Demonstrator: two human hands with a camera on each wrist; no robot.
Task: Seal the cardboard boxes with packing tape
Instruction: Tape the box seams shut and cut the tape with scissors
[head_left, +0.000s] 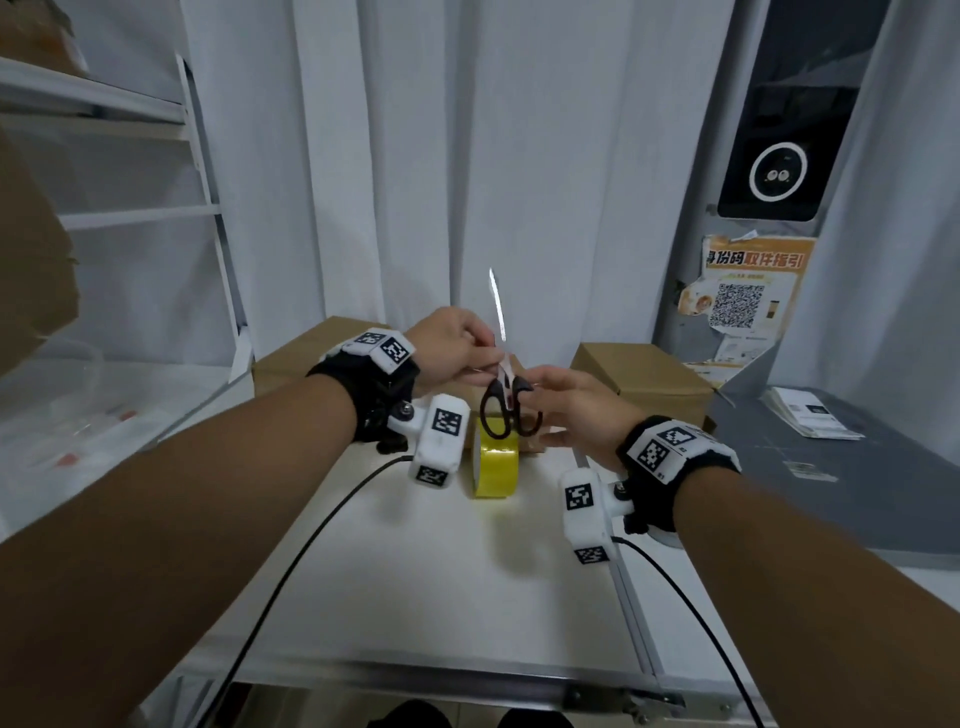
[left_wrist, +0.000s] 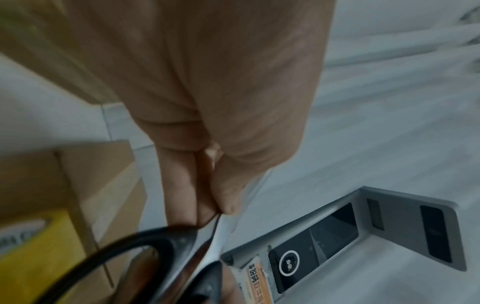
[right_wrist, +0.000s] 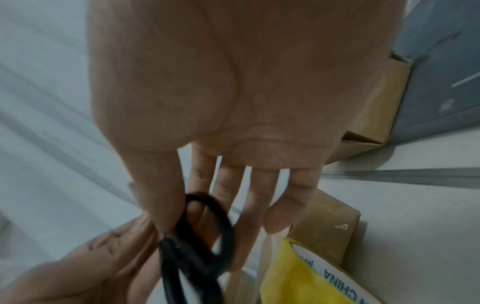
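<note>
My forearms reach out; left hand (head_left: 449, 347) pinches the scissors (head_left: 506, 395) at the blades, right hand (head_left: 576, 410) hooks a handle loop. Stiff, sharp, so I'd grip the handles. Yellow tape roll (head_left: 497, 464) stands on the bench (head_left: 441, 582), boxes (head_left: 644, 384) behind.

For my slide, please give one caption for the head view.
Both hands, left hand and right hand, hold black-handled scissors above a yellow tape roll.

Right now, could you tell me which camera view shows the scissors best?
The head view: the scissors appear whole, blade tip up, black handles down, held by the left hand and right hand. The left wrist view shows one blurred handle loop and some blade; the right wrist view shows only handles.
</note>
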